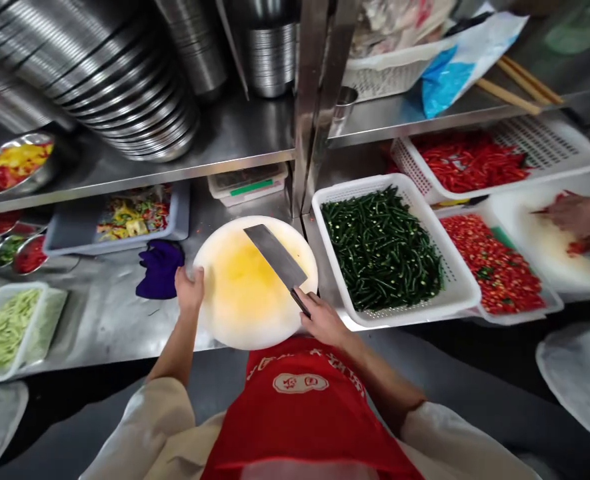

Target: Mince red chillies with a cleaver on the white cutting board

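A round white cutting board (245, 313), stained yellow in the middle, lies on the steel counter in front of me. My left hand (189, 290) holds its left rim, the thumb at the edge. In my right hand (323, 319) is the dark handle of a cleaver (276, 257); my fingers are closed round it. The wide blade slants up and to the left over the right half of the board. Just left of my left hand lies a crumpled purple cloth (159, 269). To the right of the board stands a white basket of chopped green chillies (382, 250).
A co-worker's hand (577, 217) works over another white board (582, 263) at right. Nearby are chopped red chillies (495, 263) and a basket of red chillies (469, 160). Shredded green vegetable (9, 327) sits far left. Stacked steel bowls (139, 80) stand on the shelf (235, 143) above.
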Demonstrator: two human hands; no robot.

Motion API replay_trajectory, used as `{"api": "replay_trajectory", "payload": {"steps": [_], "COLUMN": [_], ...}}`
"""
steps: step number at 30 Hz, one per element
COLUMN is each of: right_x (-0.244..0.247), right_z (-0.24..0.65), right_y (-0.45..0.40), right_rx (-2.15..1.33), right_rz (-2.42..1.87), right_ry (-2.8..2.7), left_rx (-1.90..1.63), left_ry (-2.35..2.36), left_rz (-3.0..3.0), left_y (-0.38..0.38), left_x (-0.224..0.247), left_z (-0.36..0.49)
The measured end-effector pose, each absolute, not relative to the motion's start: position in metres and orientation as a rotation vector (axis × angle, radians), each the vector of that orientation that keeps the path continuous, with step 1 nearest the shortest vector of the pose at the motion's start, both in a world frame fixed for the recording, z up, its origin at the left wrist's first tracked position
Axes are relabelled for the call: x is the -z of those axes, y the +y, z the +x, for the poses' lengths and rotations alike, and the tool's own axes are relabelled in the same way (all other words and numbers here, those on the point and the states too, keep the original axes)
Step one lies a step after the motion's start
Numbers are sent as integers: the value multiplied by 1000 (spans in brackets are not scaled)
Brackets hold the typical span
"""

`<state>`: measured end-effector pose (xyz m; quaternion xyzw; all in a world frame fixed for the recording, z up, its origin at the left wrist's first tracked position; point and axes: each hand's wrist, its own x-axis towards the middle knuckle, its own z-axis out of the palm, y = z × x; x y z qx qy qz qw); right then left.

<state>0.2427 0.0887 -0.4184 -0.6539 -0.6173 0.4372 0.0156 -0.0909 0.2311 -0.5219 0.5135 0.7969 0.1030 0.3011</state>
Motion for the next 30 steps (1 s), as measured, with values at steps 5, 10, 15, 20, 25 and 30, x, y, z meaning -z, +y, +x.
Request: {"api": "replay_trajectory", "payload": {"steps": [5,10,15,20,25,30], "right_x": [446,463,472,453,404,363], "right_z": [220,197,188,201,261,348], "right_y": [104,112,114,96,62,32], "right_rx": [-1040,-839,-812,-913,-1292,-1391], "right_rz": [-2214,-2175,-2212,-2049,-1712,-1670], "right_ry": [-2310,-2309,-2076,-1723,-1474,-1212], "left_rx": [-271,320,465,322,-116,-381], "left_ry": [1702,1102,617,324,116,32], "left_rz": [1139,953,1007,1158,1862,2291], "left_y": [121,93,169,276,328,362], "left_x": [463,435,410,355,313,319], "left_z": [-81,-111,-114,-26,187,470]}}
